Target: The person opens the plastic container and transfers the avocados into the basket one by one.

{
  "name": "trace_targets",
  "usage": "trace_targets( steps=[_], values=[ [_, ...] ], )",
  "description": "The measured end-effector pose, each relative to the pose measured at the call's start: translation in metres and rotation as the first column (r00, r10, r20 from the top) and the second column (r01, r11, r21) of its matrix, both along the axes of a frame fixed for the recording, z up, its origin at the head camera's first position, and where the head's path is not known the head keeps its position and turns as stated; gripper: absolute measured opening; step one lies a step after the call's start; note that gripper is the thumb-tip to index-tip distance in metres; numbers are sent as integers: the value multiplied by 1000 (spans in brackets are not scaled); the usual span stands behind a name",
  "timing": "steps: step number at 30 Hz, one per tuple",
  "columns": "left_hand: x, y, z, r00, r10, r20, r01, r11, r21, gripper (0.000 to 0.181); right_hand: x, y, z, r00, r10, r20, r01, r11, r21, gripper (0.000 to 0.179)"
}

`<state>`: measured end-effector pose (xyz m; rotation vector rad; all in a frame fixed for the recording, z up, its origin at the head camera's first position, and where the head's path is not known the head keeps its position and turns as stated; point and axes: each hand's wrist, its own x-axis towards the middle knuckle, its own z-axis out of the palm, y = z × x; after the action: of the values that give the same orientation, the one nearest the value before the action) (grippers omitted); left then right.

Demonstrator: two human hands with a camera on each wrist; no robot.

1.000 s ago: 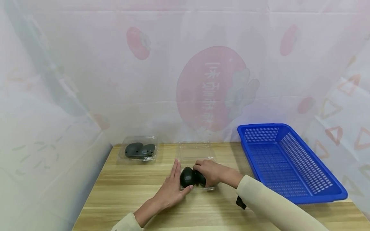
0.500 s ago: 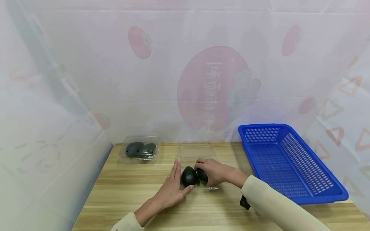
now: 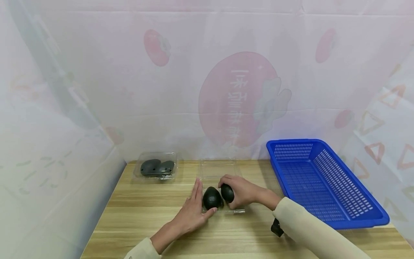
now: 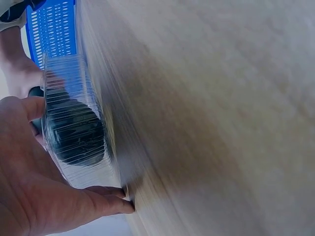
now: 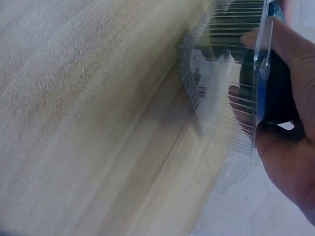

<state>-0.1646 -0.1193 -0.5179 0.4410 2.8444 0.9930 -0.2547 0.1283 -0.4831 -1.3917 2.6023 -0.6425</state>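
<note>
My right hand (image 3: 243,190) grips a dark green avocado (image 3: 227,193) at the right side of an open clear plastic clamshell box (image 3: 238,211). A second avocado (image 3: 212,197) lies in the left half of that box. My left hand (image 3: 190,215) rests against the box's left side with straight fingers, its thumb at the front rim. In the left wrist view the ribbed wall of the box (image 4: 81,173) stands between thumb and fingers. The right wrist view shows the held avocado (image 5: 278,91) at rim height, partly behind the clear wall and covered by fingers.
The clear lid (image 3: 220,168) lies folded back behind the box. A closed clear box (image 3: 137,174) with dark avocados inside stands at the back left. On the right is a blue perforated plastic basket (image 3: 326,190). A printed cloth wall (image 3: 181,90) borders the wooden table (image 3: 136,216).
My right hand has drawn its avocado up and to the right, apart from the other avocado. The left hand keeps its place at the box.
</note>
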Motion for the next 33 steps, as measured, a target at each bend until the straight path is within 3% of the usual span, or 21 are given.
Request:
trace_targets(
  steps=[13,20,33],
  values=[
    [1,1,-2,1000,13,-6,-13,1000,9,106,0,4,0,985,-65,161,104,963,-248,68],
    [0,2,-2,1000,13,-2,-13,1000,7,107,-1,7,0,962,-82,259,160,941,-299,65],
    [0,2,-1,1000,22,-2,-22,1000,3,106,-5,14,15,916,-86,393,252,884,-394,62]
  ],
)
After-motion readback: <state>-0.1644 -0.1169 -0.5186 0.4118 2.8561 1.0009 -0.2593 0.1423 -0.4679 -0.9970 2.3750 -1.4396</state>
